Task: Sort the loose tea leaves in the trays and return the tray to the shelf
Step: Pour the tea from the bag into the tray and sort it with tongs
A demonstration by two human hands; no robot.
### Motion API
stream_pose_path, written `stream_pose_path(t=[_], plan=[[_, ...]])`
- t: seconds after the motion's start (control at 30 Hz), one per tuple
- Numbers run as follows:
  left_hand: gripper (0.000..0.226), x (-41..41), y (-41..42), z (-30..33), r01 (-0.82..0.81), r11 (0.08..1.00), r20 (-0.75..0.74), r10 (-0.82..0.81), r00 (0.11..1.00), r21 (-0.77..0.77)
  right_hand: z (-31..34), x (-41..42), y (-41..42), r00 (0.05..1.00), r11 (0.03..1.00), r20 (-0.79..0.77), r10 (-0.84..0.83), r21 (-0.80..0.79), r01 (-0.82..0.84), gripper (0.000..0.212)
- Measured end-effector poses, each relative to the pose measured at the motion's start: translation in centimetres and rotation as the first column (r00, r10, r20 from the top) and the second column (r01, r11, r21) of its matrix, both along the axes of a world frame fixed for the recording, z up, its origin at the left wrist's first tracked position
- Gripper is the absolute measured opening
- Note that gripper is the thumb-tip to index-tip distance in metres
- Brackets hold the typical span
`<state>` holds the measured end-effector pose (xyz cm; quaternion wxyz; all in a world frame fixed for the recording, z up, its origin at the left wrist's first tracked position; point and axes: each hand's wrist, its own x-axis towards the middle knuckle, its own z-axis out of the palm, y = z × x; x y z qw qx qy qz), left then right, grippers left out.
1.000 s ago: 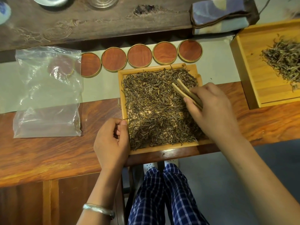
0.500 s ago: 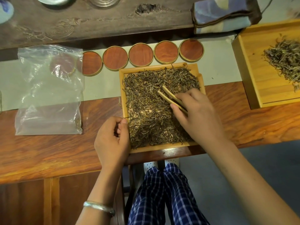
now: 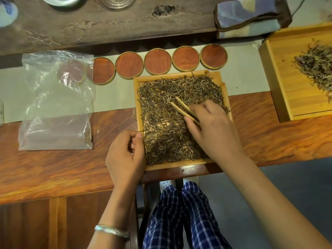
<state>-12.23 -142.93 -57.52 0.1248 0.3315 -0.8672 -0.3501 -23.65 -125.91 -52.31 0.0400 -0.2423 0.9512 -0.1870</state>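
Reddish wood table, pale runner along far side, dark carved slab behind. Bamboo tray w/ loose tea leaves sits at table's near edge, centre. Right hand grips bamboo tongs, tips apart over leaves. Left hand at tray's left rim, fingers loosely curled, thumb on rim; holding nothing visible. Row of round wood coasters just beyond tray. Clear plastic bag at left. 2nd tray w/ smaller leaf pile at right. Folded cloth top right. Grey floor below.
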Motion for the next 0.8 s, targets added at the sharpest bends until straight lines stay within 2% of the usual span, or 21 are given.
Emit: stream_pose_path(t=[0.2,0.43,0.57,0.8], plan=[[0.017,-0.1,-0.2,-0.1,-0.002,1.000,0.005,0.002,1.000,-0.005,1.1,0.0,3.8,0.995,0.989,0.016,-0.097,-0.114,0.098,0.032],[0.017,0.0,-0.1,-0.1,0.010,1.000,0.002,-0.010,1.000,-0.002,1.6,3.2,8.4,0.979,0.981,0.100,0.177,-0.094,-0.168,0.034],[0.016,-0.3,-0.2,-0.1,0.029,1.000,-0.013,-0.029,1.000,-0.005,0.8,3.6,8.2,0.983,0.984,0.066,0.173,-0.045,-0.170,0.032],[0.019,0.1,-0.2,-0.2,0.013,1.000,-0.004,-0.013,1.000,-0.007,0.4,3.3,6.3,0.982,0.979,-0.042,0.185,-0.080,-0.188,0.029]])
